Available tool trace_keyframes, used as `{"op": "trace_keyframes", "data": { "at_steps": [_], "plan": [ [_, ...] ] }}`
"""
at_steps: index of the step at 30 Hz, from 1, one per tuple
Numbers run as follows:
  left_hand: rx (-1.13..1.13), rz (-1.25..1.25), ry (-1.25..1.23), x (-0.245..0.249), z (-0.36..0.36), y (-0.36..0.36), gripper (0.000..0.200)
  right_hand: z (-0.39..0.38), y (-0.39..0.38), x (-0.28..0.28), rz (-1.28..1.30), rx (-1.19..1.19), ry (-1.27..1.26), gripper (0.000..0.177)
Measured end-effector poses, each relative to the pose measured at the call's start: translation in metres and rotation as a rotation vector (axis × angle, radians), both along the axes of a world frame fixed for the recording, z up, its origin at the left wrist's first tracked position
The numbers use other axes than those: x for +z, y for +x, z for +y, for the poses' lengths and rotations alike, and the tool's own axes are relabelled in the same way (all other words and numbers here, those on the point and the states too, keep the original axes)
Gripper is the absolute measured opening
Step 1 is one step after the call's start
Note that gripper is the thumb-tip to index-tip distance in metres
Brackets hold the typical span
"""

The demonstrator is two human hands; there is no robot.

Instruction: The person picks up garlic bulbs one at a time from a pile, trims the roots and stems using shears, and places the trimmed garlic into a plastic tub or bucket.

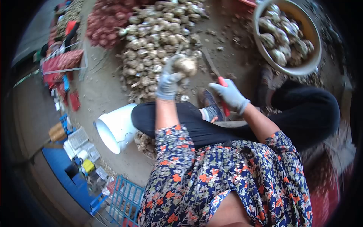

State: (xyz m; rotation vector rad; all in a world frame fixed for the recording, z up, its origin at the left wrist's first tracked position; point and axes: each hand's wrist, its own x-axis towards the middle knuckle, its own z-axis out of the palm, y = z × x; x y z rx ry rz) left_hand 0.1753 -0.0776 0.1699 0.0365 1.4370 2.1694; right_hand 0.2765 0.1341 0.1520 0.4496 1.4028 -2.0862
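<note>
Gloved in light grey, my left hand (168, 80) holds a garlic bulb (185, 66) at the near side of a large heap of garlic (151, 47). My right hand (231, 96), in a matching glove, is closed round the red handle of a knife (221, 81). The blade points up and to the left, apart from the bulb. At the upper right stands a round tub (318, 45) with several garlic bulbs inside.
A white bucket (118, 125) lies tipped beside my left knee. Red net sacks (104, 24) stand at the upper left. At the lower left are a blue-green crate (126, 198) and assorted boxes. Loose skins litter the floor around my feet.
</note>
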Motion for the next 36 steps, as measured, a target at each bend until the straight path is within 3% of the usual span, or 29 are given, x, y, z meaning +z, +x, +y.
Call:
{"op": "trace_keyframes", "data": {
  "at_steps": [1, 2, 4, 6, 7, 9, 10, 12, 13, 14, 15, 16, 19, 21, 22, 23, 25, 30, 36],
  "plan": [
    [0.083, -0.046, -0.036, 0.000, 0.005, 0.004, 0.059, 0.003, -0.005, 0.010, -0.024, -0.028, 0.042, 0.022],
    [0.058, -0.015, -0.269, 0.000, 0.004, 0.002, 0.051, 0.004, -0.006, 0.007, -0.112, -0.089, -0.046, 0.023],
    [-0.020, -0.028, -0.077, 0.003, 0.015, 0.007, 0.042, -0.008, -0.009, -0.001, -0.069, -0.259, -0.062, 0.028],
    [-0.174, 0.227, -0.399, -0.006, 0.025, 0.010, 0.031, -0.006, -0.017, 0.019, -0.085, -0.187, -0.114, 0.031],
    [-0.263, 0.124, -0.557, 0.016, 0.040, 0.016, 0.036, -0.003, -0.021, 0.017, -0.041, -0.150, -0.130, 0.032],
    [-0.298, 0.559, -0.896, 0.010, 0.044, 0.019, 0.046, -0.002, -0.020, 0.006, -0.120, -0.233, -0.315, 0.032],
    [-0.246, 0.711, -0.911, 0.004, 0.042, 0.020, 0.055, 0.005, -0.021, -0.004, -0.181, -0.233, -0.493, 0.029],
    [-0.202, 0.960, -0.885, -0.037, 0.063, 0.046, 0.071, 0.011, -0.008, 0.018, -0.206, -0.475, -0.443, 0.029],
    [-0.263, 0.614, -0.860, 0.019, 0.066, 0.028, 0.072, 0.019, -0.030, 0.024, -0.188, -0.220, -0.566, 0.031],
    [-0.155, 0.639, -0.852, 0.016, 0.072, 0.030, 0.067, 0.020, -0.035, 0.018, -0.130, -0.222, -0.648, 0.033],
    [-0.259, 0.527, -0.822, 0.017, 0.072, 0.024, 0.064, 0.019, -0.035, -0.005, -0.105, -0.212, -0.641, 0.033],
    [-0.256, 0.462, -0.770, 0.020, 0.075, 0.023, 0.061, 0.022, -0.036, 0.014, -0.136, -0.182, -0.612, 0.034],
    [-0.088, 0.365, -0.551, 0.009, 0.076, 0.027, 0.058, 0.033, -0.040, 0.021, -0.099, -0.065, -0.206, 0.035],
    [-0.067, 0.430, -0.613, 0.005, 0.067, 0.023, 0.063, 0.040, -0.029, 0.019, 0.065, 0.080, 0.233, 0.035],
    [-0.017, 0.413, -0.630, 0.005, 0.062, 0.021, 0.066, 0.044, -0.019, 0.009, 0.382, 0.135, 0.655, 0.034],
    [0.036, 0.396, -0.643, 0.008, 0.061, 0.018, 0.068, 0.045, -0.014, 0.011, 0.383, 0.136, 0.658, 0.034],
    [0.021, 0.380, -0.612, 0.012, 0.055, 0.014, 0.068, 0.048, 0.001, 0.019, 0.615, 0.360, 1.170, 0.036],
    [-0.036, 0.348, -0.622, 0.006, 0.054, 0.013, 0.064, 0.041, -0.004, 0.024, 0.665, 0.499, 1.395, 0.043],
    [-0.163, 0.335, -0.660, -0.002, 0.049, 0.009, 0.058, 0.040, 0.001, 0.010, 0.550, 0.680, 1.329, 0.041]
  ]
}}
